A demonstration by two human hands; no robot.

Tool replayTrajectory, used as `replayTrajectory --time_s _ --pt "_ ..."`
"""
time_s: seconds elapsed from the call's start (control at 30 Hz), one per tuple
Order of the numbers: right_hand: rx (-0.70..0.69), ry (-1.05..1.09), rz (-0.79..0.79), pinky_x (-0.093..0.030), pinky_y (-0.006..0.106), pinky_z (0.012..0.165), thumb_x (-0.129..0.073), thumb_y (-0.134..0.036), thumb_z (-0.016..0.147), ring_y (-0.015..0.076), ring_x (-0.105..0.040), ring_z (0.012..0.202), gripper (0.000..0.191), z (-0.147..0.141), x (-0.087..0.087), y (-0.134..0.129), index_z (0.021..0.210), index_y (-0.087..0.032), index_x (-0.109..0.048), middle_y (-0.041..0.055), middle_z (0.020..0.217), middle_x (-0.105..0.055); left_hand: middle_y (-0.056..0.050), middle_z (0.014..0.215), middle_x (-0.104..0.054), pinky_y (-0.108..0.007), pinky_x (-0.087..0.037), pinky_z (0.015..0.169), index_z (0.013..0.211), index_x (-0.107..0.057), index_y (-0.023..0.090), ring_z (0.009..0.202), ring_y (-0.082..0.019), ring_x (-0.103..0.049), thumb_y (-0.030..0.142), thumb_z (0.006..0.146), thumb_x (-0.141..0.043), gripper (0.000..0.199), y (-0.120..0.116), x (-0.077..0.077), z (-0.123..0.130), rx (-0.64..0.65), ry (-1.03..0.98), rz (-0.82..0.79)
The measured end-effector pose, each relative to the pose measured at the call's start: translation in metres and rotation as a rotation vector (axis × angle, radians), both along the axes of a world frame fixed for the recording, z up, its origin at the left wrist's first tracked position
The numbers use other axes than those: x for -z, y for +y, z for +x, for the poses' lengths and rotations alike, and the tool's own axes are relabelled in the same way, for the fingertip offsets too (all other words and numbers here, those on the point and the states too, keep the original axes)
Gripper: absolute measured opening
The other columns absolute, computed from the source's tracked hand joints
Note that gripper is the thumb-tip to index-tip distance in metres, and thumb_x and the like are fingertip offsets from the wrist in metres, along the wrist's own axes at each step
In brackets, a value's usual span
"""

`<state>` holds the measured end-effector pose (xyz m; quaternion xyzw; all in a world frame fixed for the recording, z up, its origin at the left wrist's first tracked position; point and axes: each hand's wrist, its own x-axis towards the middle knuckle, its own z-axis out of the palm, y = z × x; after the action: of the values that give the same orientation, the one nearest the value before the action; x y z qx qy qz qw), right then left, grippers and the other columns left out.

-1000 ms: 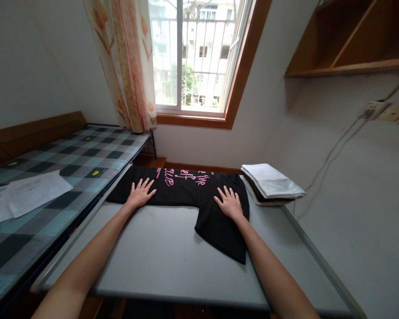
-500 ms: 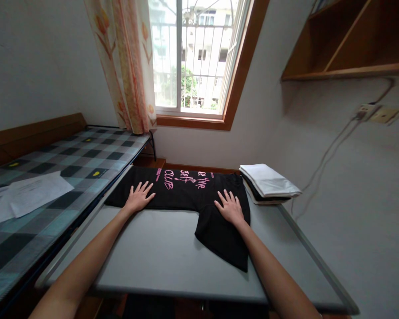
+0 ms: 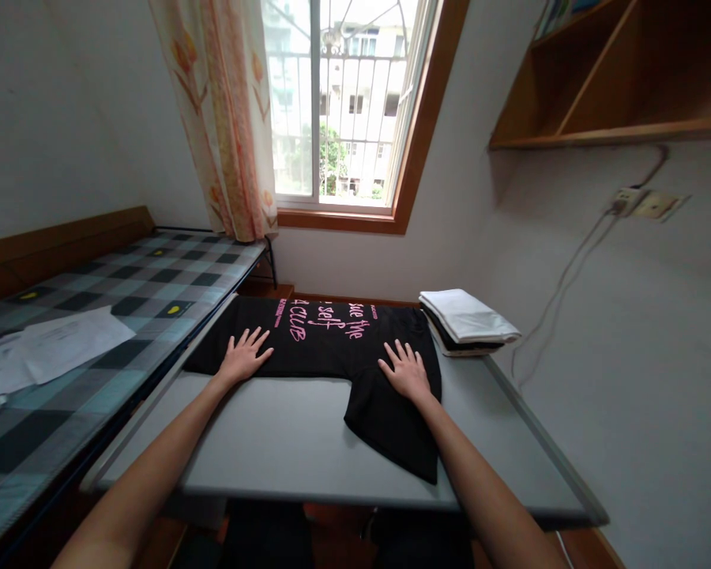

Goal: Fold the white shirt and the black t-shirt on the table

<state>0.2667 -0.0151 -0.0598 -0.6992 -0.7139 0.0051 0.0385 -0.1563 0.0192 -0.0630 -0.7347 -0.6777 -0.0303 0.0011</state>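
Observation:
A black T-shirt (image 3: 325, 359) with pink lettering lies sideways across the far half of the grey table (image 3: 284, 442). It is spread flat, with one short sleeve (image 3: 391, 427) pointing toward me. My left hand (image 3: 245, 357) rests palm down on the shirt's left end, fingers spread. Near the shoulder and sleeve on the right, my right hand (image 3: 404, 370) also lies flat on the black cloth with its fingers apart. Neither hand grips the fabric. The far edge of the shirt reaches the table's back edge.
A stack of folded clothes (image 3: 468, 320), white on top, sits at the table's back right. On the left stands a bed with a checked mattress (image 3: 124, 276) bearing white papers (image 3: 71, 340). A wooden shelf (image 3: 604, 103) and a wall socket (image 3: 640, 201) are at right.
The camera view has shifted slightly, and more of the pink lettering shows. Both hands stay flat on the shirt in nearly the same places.

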Motion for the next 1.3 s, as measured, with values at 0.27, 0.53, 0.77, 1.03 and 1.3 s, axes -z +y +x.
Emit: replayTrajectory --time_s 0.27,0.53,0.77,1.03,1.3 --pt "0.004 -0.006 -0.006 -0.014 0.047 0.115 -0.03 -0.059 0.095 0.0286 -0.017 0.146 0.063 -0.004 0.002 -0.023 0.151 -0.029 -0.03 0.0054 0.159 -0.022 -0.003 0.159 -0.022 -0.058 -0.016 0.114 0.151 -0.027 0.028 0.146 -0.03 -0.018 0.054 0.095 -0.031 0.062 -0.027 -0.003 -0.002 0.006 0.004 0.001" --pt "-0.06 0.029 0.011 -0.021 0.047 0.112 -0.034 -0.061 0.093 0.0296 -0.027 0.142 0.063 0.005 -0.005 -0.036 0.146 -0.029 -0.041 0.0072 0.154 -0.035 -0.004 0.158 -0.027 -0.057 -0.02 0.113 0.15 -0.03 0.03 0.145 -0.031 -0.021 0.055 0.094 -0.033 0.061 -0.045 -0.008 -0.007 0.017 0.003 -0.042" --pt "0.004 0.122 0.123 -0.038 0.034 0.101 -0.037 -0.048 0.095 0.0253 -0.05 0.123 0.054 0.03 -0.024 0.023 0.136 -0.017 -0.053 0.013 0.139 -0.051 -0.01 0.139 -0.053 -0.045 -0.038 0.104 0.134 -0.056 0.024 0.125 -0.029 -0.05 0.057 0.093 -0.032 0.057 -0.001 -0.033 0.003 -0.067 -0.002 0.08" --pt "0.195 0.09 0.085 -0.026 0.037 0.112 -0.041 -0.043 0.094 0.0295 -0.033 0.139 0.068 0.047 -0.02 0.096 0.148 -0.003 -0.03 0.0232 0.151 -0.033 -0.011 0.157 -0.028 -0.053 -0.021 0.114 0.15 -0.033 0.02 0.144 -0.034 -0.022 0.059 0.093 -0.027 0.07 0.03 0.003 -0.011 -0.232 -0.035 0.037" --pt "0.281 0.127 -0.093 -0.027 0.041 0.11 -0.033 -0.051 0.095 0.0316 -0.031 0.14 0.077 0.053 -0.019 0.131 0.15 0.001 -0.019 0.0281 0.149 -0.032 -0.009 0.157 -0.028 -0.052 -0.021 0.114 0.149 -0.034 0.022 0.144 -0.032 -0.022 0.059 0.092 -0.028 0.068 0.03 0.004 -0.014 -0.226 -0.032 0.042"
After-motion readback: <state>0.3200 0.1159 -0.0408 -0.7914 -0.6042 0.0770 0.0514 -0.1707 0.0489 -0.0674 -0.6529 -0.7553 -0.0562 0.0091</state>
